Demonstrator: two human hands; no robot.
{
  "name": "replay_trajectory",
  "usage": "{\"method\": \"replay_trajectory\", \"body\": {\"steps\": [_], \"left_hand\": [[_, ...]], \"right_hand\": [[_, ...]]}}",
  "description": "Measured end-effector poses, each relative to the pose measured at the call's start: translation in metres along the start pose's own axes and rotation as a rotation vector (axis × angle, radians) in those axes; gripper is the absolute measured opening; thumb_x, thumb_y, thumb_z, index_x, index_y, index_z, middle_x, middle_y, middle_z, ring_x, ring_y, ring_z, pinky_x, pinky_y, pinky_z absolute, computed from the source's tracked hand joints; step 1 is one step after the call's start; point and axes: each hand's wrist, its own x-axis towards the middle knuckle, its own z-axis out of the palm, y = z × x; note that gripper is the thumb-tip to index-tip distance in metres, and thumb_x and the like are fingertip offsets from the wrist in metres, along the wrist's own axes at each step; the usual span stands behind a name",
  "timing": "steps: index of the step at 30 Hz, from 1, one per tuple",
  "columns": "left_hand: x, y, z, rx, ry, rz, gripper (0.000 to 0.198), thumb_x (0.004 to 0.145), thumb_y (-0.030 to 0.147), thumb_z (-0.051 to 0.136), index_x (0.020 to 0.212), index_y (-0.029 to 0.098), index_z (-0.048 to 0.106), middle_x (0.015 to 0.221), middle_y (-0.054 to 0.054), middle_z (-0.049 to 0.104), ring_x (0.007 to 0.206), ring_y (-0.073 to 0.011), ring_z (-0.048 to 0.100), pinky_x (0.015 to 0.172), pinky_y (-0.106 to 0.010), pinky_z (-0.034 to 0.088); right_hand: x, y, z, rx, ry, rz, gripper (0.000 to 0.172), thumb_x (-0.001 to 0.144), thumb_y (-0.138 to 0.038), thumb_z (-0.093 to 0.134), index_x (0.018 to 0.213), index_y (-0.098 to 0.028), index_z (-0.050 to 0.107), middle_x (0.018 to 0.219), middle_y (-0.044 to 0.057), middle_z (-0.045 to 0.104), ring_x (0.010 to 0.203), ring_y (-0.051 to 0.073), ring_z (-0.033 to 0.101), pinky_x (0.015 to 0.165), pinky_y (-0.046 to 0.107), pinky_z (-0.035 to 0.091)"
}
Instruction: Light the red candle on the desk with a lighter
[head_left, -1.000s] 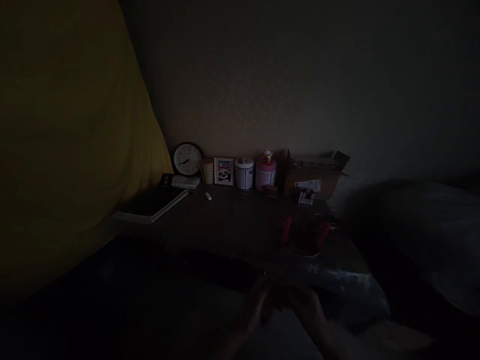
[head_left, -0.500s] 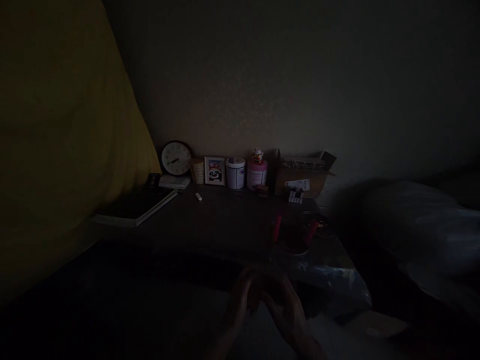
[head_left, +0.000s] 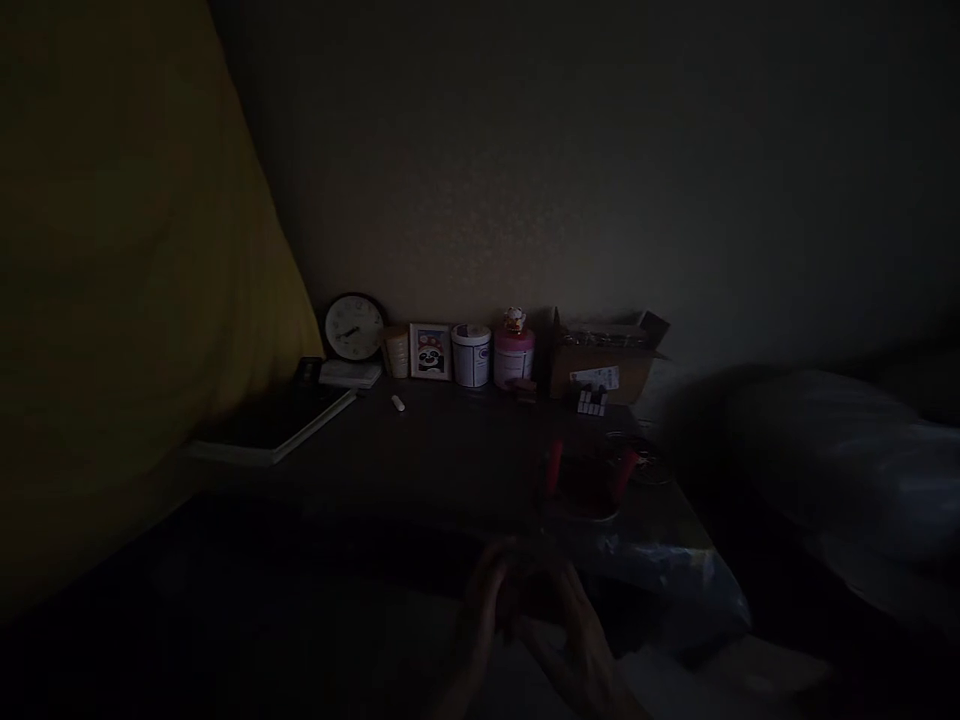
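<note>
Both hands are close together at the table's near edge, in deep shadow. The fingers of my left hand are curled inward, and those of my right hand bend toward them. They seem closed around something dark between the palms, but it is too dim to make out. Just beyond the hands, two red upright pieces stand on the table with a dark gap between them. Behind the right one lies a dark round coiled item.
Along the wall stand a round clock, a panda picture frame, a white tin, a pink-lidded tin with a cat figurine, and an open cardboard box. A large book lies left, beside a yellow curtain.
The view has tilted up slightly, so the table's things sit a little lower in the picture. My hands stay together, with the right fingers shifted slightly.
</note>
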Motion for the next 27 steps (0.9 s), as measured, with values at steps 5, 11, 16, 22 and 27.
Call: {"method": "replay_trajectory", "body": {"steps": [5,11,16,22,27], "left_hand": [[-0.001,-0.005,-0.003,-0.023,-0.013,-0.035,0.036,0.076,0.045,0.058,0.105,0.027,0.066,0.126,-0.004,0.06,0.125,-0.0262,0.045,0.105,-0.037,0.035],[0.002,-0.01,-0.001,-0.014,0.018,0.01,0.042,0.071,0.049,0.063,0.104,0.023,0.067,0.123,-0.007,0.062,0.121,-0.0279,0.048,0.104,-0.039,0.036],[0.008,-0.022,-0.007,-0.051,-0.006,0.0,0.042,0.073,0.048,0.062,0.107,0.024,0.066,0.126,-0.006,0.06,0.124,-0.0263,0.046,0.105,-0.038,0.035],[0.005,-0.015,-0.003,0.014,-0.007,0.032,0.041,0.076,0.048,0.057,0.107,0.022,0.066,0.123,-0.007,0.062,0.121,-0.0265,0.049,0.105,-0.039,0.035],[0.006,-0.016,-0.004,0.024,0.033,-0.004,0.04,0.074,0.048,0.057,0.105,0.024,0.066,0.126,-0.006,0.06,0.123,-0.0266,0.047,0.104,-0.037,0.037]], "right_hand": [[-0.004,0.004,0.001,-0.048,0.019,-0.009,0.059,0.083,-0.031,0.058,0.135,-0.03,0.03,0.13,0.008,0.047,0.116,0.022,0.052,0.091,0.033,0.051],[-0.005,0.008,0.004,-0.071,0.006,0.007,0.062,0.082,-0.032,0.059,0.136,-0.03,0.029,0.13,0.008,0.048,0.115,0.023,0.054,0.09,0.033,0.052],[-0.003,0.01,0.005,-0.079,0.024,-0.027,0.061,0.081,-0.031,0.06,0.136,-0.028,0.032,0.13,0.01,0.048,0.116,0.024,0.053,0.088,0.033,0.053],[-0.006,0.017,0.005,-0.128,0.042,-0.036,0.063,0.081,-0.033,0.06,0.136,-0.026,0.031,0.13,0.011,0.048,0.117,0.025,0.052,0.09,0.035,0.052],[-0.006,0.013,0.005,-0.153,0.071,-0.039,0.06,0.081,-0.032,0.06,0.133,-0.03,0.032,0.122,0.008,0.053,0.11,0.022,0.057,0.086,0.032,0.054]]}}
